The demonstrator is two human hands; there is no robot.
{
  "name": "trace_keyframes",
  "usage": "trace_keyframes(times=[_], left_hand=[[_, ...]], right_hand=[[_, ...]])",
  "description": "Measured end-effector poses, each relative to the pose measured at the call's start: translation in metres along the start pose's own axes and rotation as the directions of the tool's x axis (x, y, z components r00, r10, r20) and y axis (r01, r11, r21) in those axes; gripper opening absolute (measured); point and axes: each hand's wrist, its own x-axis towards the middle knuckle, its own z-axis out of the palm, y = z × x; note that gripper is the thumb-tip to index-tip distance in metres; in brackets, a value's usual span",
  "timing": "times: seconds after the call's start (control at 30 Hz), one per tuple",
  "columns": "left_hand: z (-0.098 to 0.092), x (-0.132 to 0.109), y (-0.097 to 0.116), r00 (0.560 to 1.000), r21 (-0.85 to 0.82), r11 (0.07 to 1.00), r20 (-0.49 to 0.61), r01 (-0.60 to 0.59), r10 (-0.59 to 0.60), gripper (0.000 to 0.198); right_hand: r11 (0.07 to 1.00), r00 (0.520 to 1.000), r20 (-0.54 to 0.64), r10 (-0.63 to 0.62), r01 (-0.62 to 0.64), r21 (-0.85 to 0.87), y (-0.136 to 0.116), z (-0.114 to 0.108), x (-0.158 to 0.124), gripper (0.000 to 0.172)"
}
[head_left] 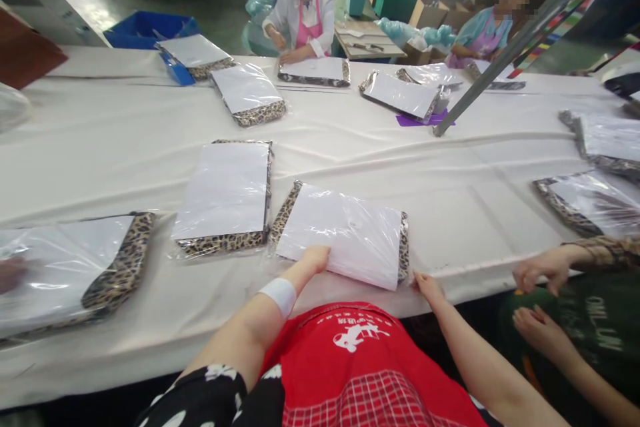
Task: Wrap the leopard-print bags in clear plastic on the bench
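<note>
A leopard-print item with a white sheet, sealed in a clear plastic bag [345, 233], lies on the white table near its front edge. My left hand [314, 259] rests on the bag's near left edge, fingers curled down onto it. My right hand [426, 284] touches the bag's near right corner with fingers pressed together at the plastic. A white band wraps my left wrist. Whether either hand truly grips the bag is not clear.
Several more bagged leopard-print items lie across the white-covered table [450, 167], one [225, 197] just left of mine. A neighbour's hands [540, 273] are at my right. Two people work at the far side. A slanted metal pole [500, 53] rises at right; a blue bin [145, 28] sits far left.
</note>
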Motion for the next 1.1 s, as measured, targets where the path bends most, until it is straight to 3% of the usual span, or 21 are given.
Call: trace_keyframes(times=[0.03, 0.1, 0.17, 0.2, 0.27, 0.33, 0.4, 0.43, 0.53, 0.6, 0.7, 0.77, 0.87, 0.93, 1.0, 1.1], left_hand=[[0.0, 0.0, 0.001, 1.0, -0.001, 1.0, 0.001, 0.003, -0.003, 0.033], [0.0, 0.001, 0.002, 1.0, -0.001, 1.0, 0.007, 0.008, -0.008, 0.035], [-0.001, 0.001, 0.003, 1.0, 0.004, 1.0, 0.018, 0.007, -0.008, 0.04], [-0.002, 0.001, 0.004, 1.0, 0.007, 1.0, 0.024, 0.004, -0.004, 0.042], [-0.003, 0.002, 0.004, 0.999, 0.009, 1.0, 0.037, -0.003, 0.003, 0.041], [-0.003, 0.003, 0.004, 0.999, 0.003, 1.0, 0.047, -0.003, 0.003, 0.038], [-0.003, 0.004, 0.005, 0.999, -0.016, 1.0, 0.043, 0.006, -0.005, 0.037], [-0.002, 0.004, 0.006, 0.999, -0.032, 0.999, 0.034, 0.012, -0.011, 0.036], [-0.003, 0.001, 0.006, 0.999, -0.11, 0.993, -0.012, 0.03, -0.032, 0.027], [-0.006, -0.007, 0.0, 0.997, -0.18, 0.983, -0.065, 0.03, -0.043, 0.022], [-0.011, -0.035, -0.025, 0.979, -0.258, 0.966, -0.185, 0.03, -0.08, 0.027], [-0.01, -0.063, -0.05, 0.947, -0.283, 0.956, -0.28, 0.075, -0.157, 0.033], [0.004, -0.106, -0.091, 0.844, -0.407, 0.885, -0.372, 0.225, -0.386, 0.036], [0.022, -0.129, -0.112, 0.766, -0.598, 0.727, -0.274, 0.338, -0.581, 0.033], [0.042, -0.143, -0.124, 0.735, -0.737, 0.532, -0.07, 0.417, -0.674, 0.031], [0.067, -0.147, -0.124, 0.782, -0.82, 0.374, 0.136, 0.434, -0.608, 0.025]], right_hand=[[1.0, 0.99, -0.14, 0.021, -0.024, -0.02, -0.008, -0.004, -0.003, 0.047], [1.0, 0.912, -0.41, 0.009, -0.016, -0.014, -0.034, -0.012, -0.013, 0.047], [0.985, 0.88, -0.457, -0.13, 0.168, 0.043, -0.073, -0.013, -0.026, 0.047], [0.959, 0.904, -0.371, -0.21, 0.265, 0.102, -0.095, -0.01, -0.034, 0.045], [0.894, 0.932, -0.024, -0.362, 0.355, 0.276, -0.138, 0.006, -0.047, 0.04], [0.861, 0.832, 0.335, -0.443, 0.291, 0.418, -0.173, 0.029, -0.054, 0.038], [0.866, 0.738, 0.511, -0.441, 0.2, 0.458, -0.195, 0.051, -0.051, 0.036], [0.879, 0.73, 0.547, -0.409, 0.154, 0.451, -0.202, 0.059, -0.047, 0.034], [0.915, 0.769, 0.594, -0.236, -0.03, 0.402, -0.209, 0.071, -0.029, 0.033], [0.911, 0.766, 0.629, -0.132, -0.157, 0.382, -0.209, 0.072, -0.017, 0.036], [0.885, 0.746, 0.659, -0.098, -0.238, 0.4, -0.205, 0.071, -0.007, 0.036], [0.878, 0.733, 0.673, -0.094, -0.259, 0.404, -0.203, 0.072, -0.005, 0.036], [0.882, 0.728, 0.68, -0.082, -0.264, 0.389, -0.201, 0.072, -0.004, 0.036], [0.883, 0.728, 0.682, -0.073, -0.27, 0.384, -0.202, 0.072, -0.004, 0.035], [0.879, 0.727, 0.684, -0.068, -0.28, 0.385, -0.202, 0.071, -0.003, 0.035], [0.877, 0.724, 0.686, -0.071, -0.282, 0.388, -0.203, 0.07, -0.003, 0.036]])
